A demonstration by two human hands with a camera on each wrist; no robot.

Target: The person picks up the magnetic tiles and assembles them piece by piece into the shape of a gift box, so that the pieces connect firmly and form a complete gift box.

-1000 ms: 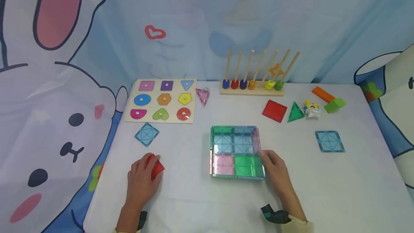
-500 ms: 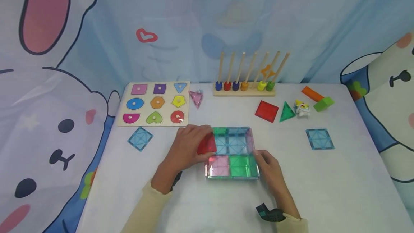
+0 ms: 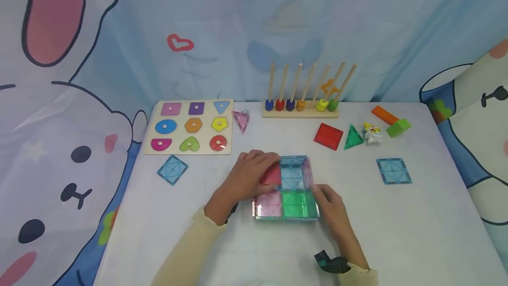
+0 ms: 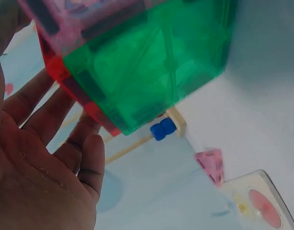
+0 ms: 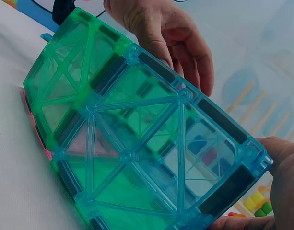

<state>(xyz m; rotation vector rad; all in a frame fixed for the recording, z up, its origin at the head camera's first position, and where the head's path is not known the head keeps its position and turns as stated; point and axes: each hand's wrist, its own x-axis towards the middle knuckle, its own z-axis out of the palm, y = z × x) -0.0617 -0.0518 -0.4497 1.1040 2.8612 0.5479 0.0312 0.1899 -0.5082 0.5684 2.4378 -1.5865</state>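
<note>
The left grip (image 3: 248, 175) pinches the red tile (image 3: 271, 174) between thumb and fingers over the far-left quarter of the tile box (image 3: 285, 218), presumably to align it with the rim. The right grip (image 3: 333, 210) touches the right wall, probably for steadiness; whether it clasps cannot be told.

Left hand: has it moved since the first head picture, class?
Yes. Judged against the shape puzzle, the left hand has moved rightward and upward in the head view, to the tile box.
</note>
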